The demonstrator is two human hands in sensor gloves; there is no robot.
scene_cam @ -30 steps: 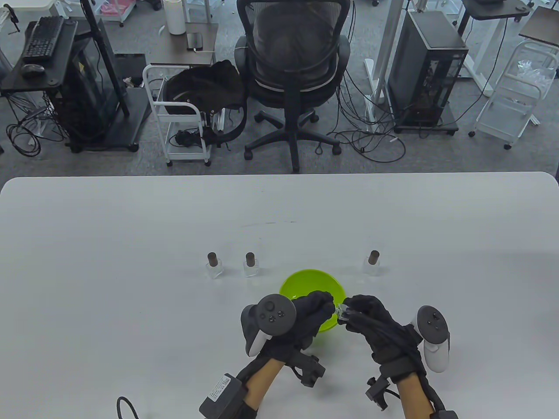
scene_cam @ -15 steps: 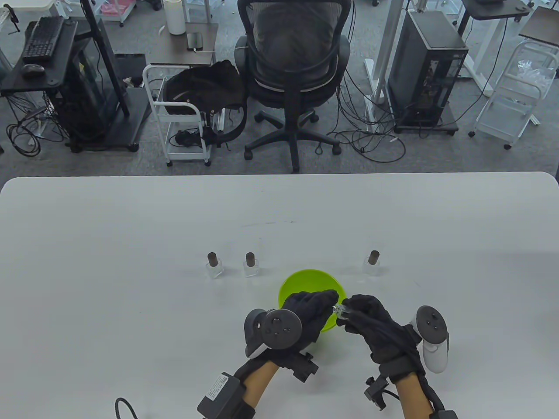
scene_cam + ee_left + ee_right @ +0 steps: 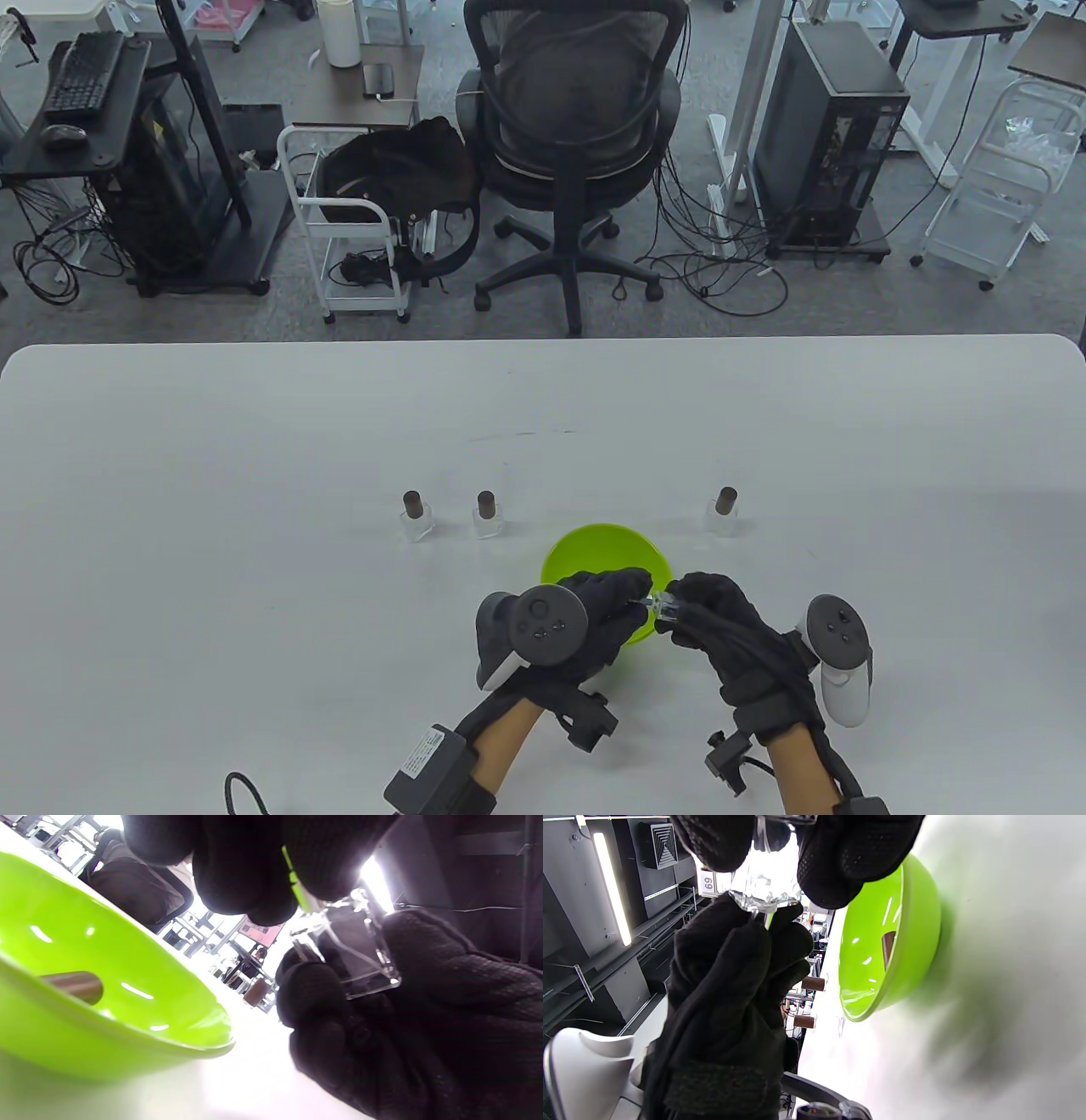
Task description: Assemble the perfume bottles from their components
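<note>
1. Perfume bottle body (image 3: 666, 608), a small clear glass block, is held above the counter (image 3: 254, 475) just right of the green bowl (image 3: 594, 543), low in the middle of the table view, pinched between the fingers and thumb of the right hand (image 3: 721, 632).
2. Left hand (image 3: 598, 615) meets it from the left, fingertips curled together at the bottle's end; the left wrist view shows a thin green-tinted piece (image 3: 297, 891) pinched between those fingertips and running toward the glass (image 3: 360, 950). What that piece is cannot be told.
3. In the right wrist view the glass (image 3: 765, 882) sits between the right fingers (image 3: 848, 853) at the top edge, with the left hand (image 3: 729, 993) reaching up to it from below.
4. Inside the bowl lies one brown cap (image 3: 78, 986), on its side.
5. Farther up the counter stand three finished bottles with brown caps: two close together at the left (image 3: 416, 516) (image 3: 487, 514), and one apart at the right (image 3: 723, 511).
6. Beyond the counter's far edge stands a black office chair (image 3: 577, 127).
</note>
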